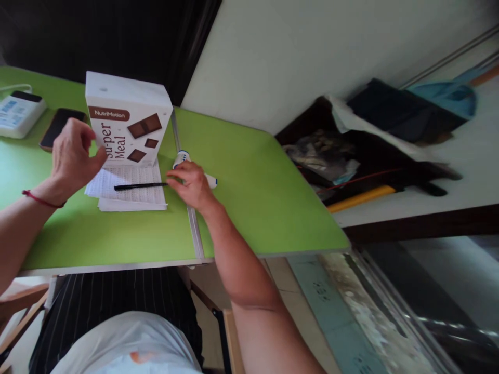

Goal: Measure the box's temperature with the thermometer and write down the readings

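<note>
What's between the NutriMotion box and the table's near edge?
In the head view, printed sheets with a black pen across them, then green tabletop.

Over the green table [249, 176], the left grip [75, 156] gapes in front of a white NutriMotion box [131, 118] and a dark phone [58, 126], while the right grip [193, 185] is at the end of a black pen [134, 186] lying on printed papers [134, 198], partly hiding a white-and-blue object [181, 157].
</note>
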The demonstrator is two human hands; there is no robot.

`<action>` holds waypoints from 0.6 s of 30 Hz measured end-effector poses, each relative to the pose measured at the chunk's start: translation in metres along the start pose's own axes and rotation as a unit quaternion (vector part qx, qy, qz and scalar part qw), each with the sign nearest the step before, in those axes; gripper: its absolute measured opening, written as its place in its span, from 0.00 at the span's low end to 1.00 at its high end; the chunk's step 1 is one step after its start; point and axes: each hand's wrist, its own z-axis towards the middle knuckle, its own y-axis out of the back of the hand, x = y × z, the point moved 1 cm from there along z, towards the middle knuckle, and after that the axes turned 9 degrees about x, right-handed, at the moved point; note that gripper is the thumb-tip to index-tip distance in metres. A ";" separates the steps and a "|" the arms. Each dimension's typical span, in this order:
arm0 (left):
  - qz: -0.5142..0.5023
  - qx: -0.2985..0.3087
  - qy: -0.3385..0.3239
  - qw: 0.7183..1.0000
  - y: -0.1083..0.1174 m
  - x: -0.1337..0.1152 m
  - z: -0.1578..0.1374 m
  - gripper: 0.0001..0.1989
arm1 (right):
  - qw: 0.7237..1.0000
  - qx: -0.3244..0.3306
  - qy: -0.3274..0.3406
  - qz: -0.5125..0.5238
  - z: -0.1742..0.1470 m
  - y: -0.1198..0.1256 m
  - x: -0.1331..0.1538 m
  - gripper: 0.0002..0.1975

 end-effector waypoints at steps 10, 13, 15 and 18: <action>0.081 0.240 -0.397 0.882 -0.013 -0.025 -0.036 0.14 | 0.988 0.143 0.013 -0.052 -0.008 0.002 0.026 0.08; 0.115 0.293 -0.485 0.816 -0.022 -0.024 -0.041 0.16 | 0.994 0.109 -0.013 -0.013 -0.015 0.017 0.027 0.06; 0.116 0.300 -0.497 0.806 -0.025 -0.024 -0.042 0.17 | 0.996 0.067 -0.025 0.061 -0.021 0.021 0.027 0.04; 0.127 0.310 -0.485 0.808 -0.026 -0.026 -0.043 0.19 | 0.969 -0.012 -0.041 0.243 -0.030 0.010 0.028 0.06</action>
